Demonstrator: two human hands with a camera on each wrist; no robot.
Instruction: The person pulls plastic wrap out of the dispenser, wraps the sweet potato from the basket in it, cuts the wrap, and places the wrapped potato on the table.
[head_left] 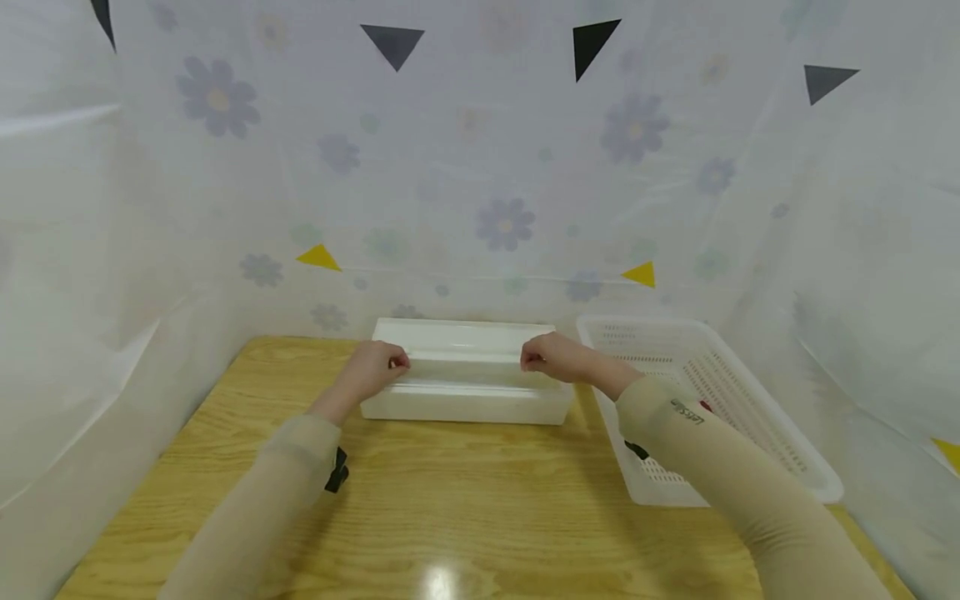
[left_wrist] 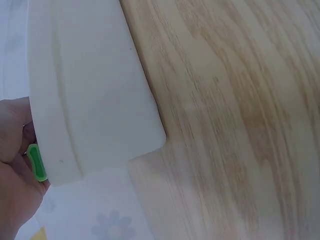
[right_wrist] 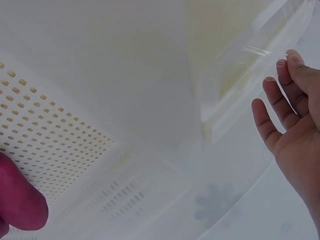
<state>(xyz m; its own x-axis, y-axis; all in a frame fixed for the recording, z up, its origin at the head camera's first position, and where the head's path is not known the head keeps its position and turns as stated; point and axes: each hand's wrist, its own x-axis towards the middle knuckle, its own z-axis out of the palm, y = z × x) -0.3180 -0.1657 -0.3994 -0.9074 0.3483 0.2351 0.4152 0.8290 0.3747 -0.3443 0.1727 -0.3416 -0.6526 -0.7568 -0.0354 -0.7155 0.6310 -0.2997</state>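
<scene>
A long white box (head_left: pixel 465 407) stands near the back of the table, its top open. My left hand (head_left: pixel 371 367) is over the box's left end, fingers curled. In the left wrist view those fingers hold a small green plastic piece (left_wrist: pixel 36 162) beside the box's wall. Over the right end, my right hand (head_left: pixel 555 357) pinches the edge of a clear plastic film between thumb and fingertips. Light streaks on the clear film (right_wrist: pixel 257 51) show in the right wrist view, close to the fingertips. I cannot tell whether the film reaches the left hand.
A white perforated basket (head_left: pixel 750 358) stands right of the box, under my right forearm. Inside lies a dark pink rounded thing (right_wrist: pixel 22 200). The wooden table (head_left: pixel 465 500) extends in front of the box. Flower-patterned sheeting (head_left: pixel 442 167) hangs behind and at both sides.
</scene>
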